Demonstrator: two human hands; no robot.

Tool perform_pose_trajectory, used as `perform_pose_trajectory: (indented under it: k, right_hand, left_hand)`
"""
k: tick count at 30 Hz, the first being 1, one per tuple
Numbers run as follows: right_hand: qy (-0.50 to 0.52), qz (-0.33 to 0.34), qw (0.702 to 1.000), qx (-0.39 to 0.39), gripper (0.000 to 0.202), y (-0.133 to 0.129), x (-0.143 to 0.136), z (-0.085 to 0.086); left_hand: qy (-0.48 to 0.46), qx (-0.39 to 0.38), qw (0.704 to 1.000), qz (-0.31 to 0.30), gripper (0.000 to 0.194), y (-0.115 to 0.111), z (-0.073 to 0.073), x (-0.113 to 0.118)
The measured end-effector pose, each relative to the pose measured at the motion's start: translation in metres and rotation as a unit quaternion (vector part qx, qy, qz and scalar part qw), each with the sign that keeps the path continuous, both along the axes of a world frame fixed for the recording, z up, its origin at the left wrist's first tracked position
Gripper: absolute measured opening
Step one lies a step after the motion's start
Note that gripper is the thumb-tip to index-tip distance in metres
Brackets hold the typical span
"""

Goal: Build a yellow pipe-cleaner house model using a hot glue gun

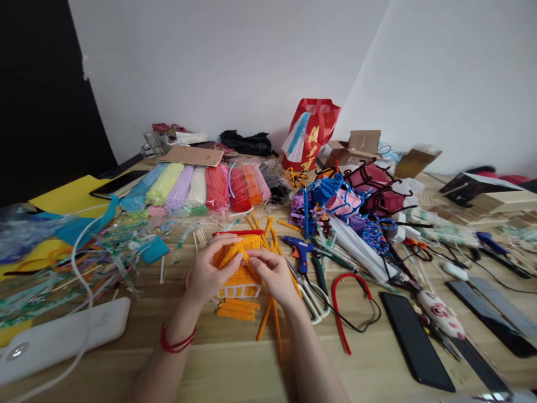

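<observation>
An orange and white object (239, 290), built of fuzzy pipe cleaners, stands on the table between my hands. On its left side my left hand (213, 268) has thumb and fingers closed around a ridged orange piece (231, 252) at the top. From the right, my right hand (271, 272) pinches the same piece near its end. A short stack of crimped orange strips (238, 309) lies just in front. Loose orange pipe cleaners (276, 324) stick out beside and under my right hand. Behind the object lies a red pipe cleaner (239, 232).
To the right are a blue glue gun (299, 252), scissors (314, 305), a red pipe cleaner loop (335, 302) and a black phone (413, 338). Bagged pipe cleaners (197, 187) lie behind. A white power bank (67, 336) sits left, with a cable and scraps.
</observation>
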State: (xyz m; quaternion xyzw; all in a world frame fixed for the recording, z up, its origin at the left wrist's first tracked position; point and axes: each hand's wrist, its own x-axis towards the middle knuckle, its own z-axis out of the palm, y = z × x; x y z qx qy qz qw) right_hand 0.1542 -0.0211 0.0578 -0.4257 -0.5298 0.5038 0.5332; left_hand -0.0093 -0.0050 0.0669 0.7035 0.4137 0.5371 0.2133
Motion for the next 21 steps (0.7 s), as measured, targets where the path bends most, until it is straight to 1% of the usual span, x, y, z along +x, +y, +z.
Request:
perform_pose_trajectory:
  k: [4, 8, 15, 21]
  right_hand:
    - [-0.006, -0.001, 1.000, 0.011, 0.022, -0.001, 0.003, -0.004]
    - [0.012, -0.003, 1.000, -0.002, 0.022, -0.003, 0.000, -0.003]
    - [0.068, -0.082, 0.994, -0.018, 0.013, -0.005, -0.023, 0.007]
    - [0.080, -0.089, 0.992, -0.035, 0.015, -0.006, -0.029, 0.012]
  left_hand:
    - [0.011, 0.008, 1.000, 0.014, 0.021, 0.001, 0.000, 0.001]
    - [0.017, 0.012, 1.000, 0.023, 0.021, 0.002, -0.001, 0.001]
    - [0.018, 0.009, 1.000, 0.022, 0.022, 0.002, -0.003, 0.002]
    - [0.023, 0.011, 0.999, 0.020, 0.023, 0.003, -0.005, 0.001]
